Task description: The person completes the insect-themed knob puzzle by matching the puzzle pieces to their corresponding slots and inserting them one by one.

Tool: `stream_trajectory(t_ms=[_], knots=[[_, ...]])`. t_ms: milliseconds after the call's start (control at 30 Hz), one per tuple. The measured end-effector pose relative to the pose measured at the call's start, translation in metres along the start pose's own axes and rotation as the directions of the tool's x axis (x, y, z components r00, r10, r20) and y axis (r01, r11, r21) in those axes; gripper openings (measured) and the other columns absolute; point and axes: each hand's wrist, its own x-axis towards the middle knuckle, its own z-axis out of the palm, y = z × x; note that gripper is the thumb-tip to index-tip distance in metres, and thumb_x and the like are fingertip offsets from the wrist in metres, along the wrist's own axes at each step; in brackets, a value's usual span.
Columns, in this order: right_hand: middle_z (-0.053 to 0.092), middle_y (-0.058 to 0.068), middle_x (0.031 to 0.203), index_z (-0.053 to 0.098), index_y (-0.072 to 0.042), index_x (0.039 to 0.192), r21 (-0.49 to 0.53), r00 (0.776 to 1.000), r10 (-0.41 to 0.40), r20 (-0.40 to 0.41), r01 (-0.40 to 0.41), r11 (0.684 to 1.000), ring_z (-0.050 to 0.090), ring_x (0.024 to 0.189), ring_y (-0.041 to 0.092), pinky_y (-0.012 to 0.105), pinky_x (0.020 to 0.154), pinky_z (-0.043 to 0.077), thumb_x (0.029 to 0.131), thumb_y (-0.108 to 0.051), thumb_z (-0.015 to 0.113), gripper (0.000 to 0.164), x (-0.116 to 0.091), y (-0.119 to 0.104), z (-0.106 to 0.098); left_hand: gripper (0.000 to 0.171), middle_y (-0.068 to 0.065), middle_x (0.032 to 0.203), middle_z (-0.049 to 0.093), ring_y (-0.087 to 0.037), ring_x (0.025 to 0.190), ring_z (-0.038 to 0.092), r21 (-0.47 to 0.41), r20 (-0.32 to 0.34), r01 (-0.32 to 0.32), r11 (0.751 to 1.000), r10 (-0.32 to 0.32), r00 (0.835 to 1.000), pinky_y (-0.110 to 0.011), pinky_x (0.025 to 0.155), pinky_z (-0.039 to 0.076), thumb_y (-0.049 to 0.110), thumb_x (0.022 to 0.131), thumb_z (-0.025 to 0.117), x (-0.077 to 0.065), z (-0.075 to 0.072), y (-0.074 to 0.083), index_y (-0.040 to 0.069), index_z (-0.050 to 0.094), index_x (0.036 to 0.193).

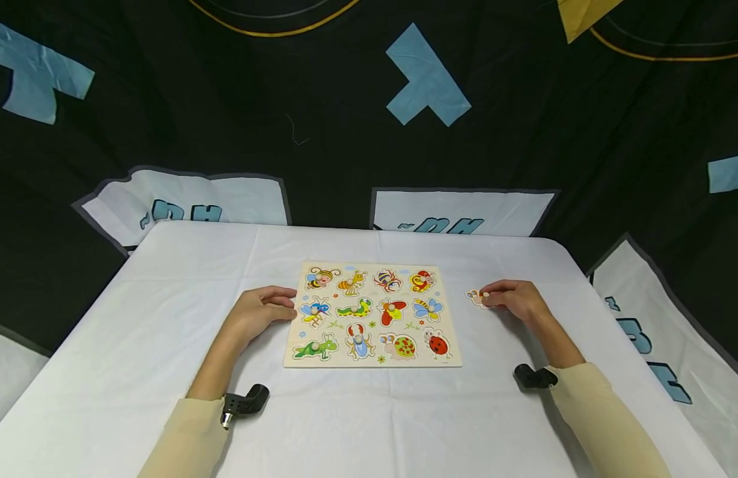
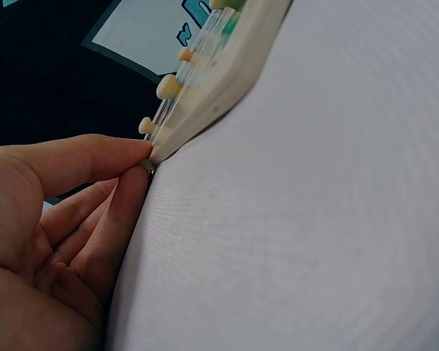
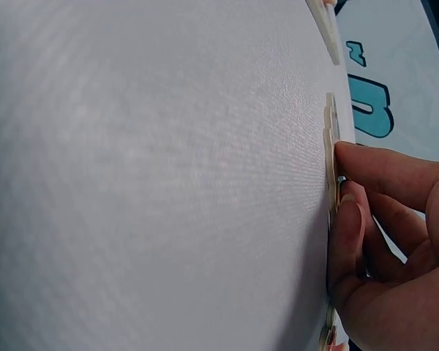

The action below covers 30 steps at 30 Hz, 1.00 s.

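A wooden peg puzzle board (image 1: 372,362) with insect pictures lies flat on the white tablecloth, several small knobs standing up from it. My left hand (image 1: 255,313) is at its left edge; in the left wrist view, thumb and forefinger pinch the board's corner (image 2: 177,139). Right of the board, my right hand (image 1: 515,299) grips a small puzzle piece (image 1: 474,297) with a pale knob and an orange part, partly hidden under the fingers. From the side, in the right wrist view, this thin piece (image 3: 329,121) lies low along the cloth, fingertips on it.
A white cloth (image 1: 339,425) covers the table. Behind it hangs a black drape (image 1: 237,113) with light blue and white patches. Each wrist carries a black camera mount, the left mount (image 1: 247,400) and right mount (image 1: 534,377) both close above the cloth.
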Motion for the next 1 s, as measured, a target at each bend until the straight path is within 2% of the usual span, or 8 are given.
stream_trajectory(t_ms=[467,600,767,1000], knots=[[0.068,0.018,0.122,0.074,-0.001,0.118,0.015,1.0,0.002,-0.013,-0.001,1.0,0.057,0.092,0.018,0.026,0.074,0.047,0.087,-0.019,0.076,0.035,-0.001,-0.001,0.0,0.049,-0.004,0.106,0.074,-0.01,0.092,0.066,-0.012,0.004,-0.016,1.0,0.016,1.0,-0.021,0.081,0.048,0.016,0.084,0.081,0.001,0.001,-0.003,0.01,0.067,0.131],[0.068,0.019,0.124,0.074,-0.001,0.117,0.013,1.0,0.009,-0.019,-0.009,1.0,0.057,0.097,0.02,0.026,0.076,0.046,0.087,-0.019,0.077,0.035,-0.001,-0.002,0.0,0.05,-0.004,0.106,0.074,-0.008,0.092,0.067,0.0,0.001,-0.037,0.999,0.037,0.999,-0.021,0.084,0.047,0.017,0.083,0.081,0.0,0.0,-0.003,0.01,0.067,0.131],[0.065,0.02,0.128,0.073,-0.002,0.119,0.017,0.999,0.04,-0.027,-0.04,0.999,0.055,0.101,0.023,0.026,0.075,0.045,0.088,-0.019,0.074,0.035,-0.002,-0.006,-0.001,0.05,-0.003,0.105,0.074,-0.007,0.092,0.067,-0.001,0.0,-0.034,0.999,0.034,0.999,-0.022,0.085,0.047,0.017,0.083,0.08,0.0,-0.001,-0.002,0.011,0.067,0.131],[0.065,0.021,0.128,0.074,-0.002,0.117,0.0,0.999,0.029,-0.034,-0.029,1.0,0.054,0.101,0.023,0.028,0.076,0.044,0.087,-0.019,0.075,0.035,-0.006,-0.012,0.0,0.049,-0.004,0.107,0.074,-0.008,0.093,0.067,0.013,-0.006,-0.037,0.999,0.037,0.999,-0.024,0.086,0.046,0.017,0.084,0.08,0.0,-0.001,-0.003,0.011,0.067,0.131]])
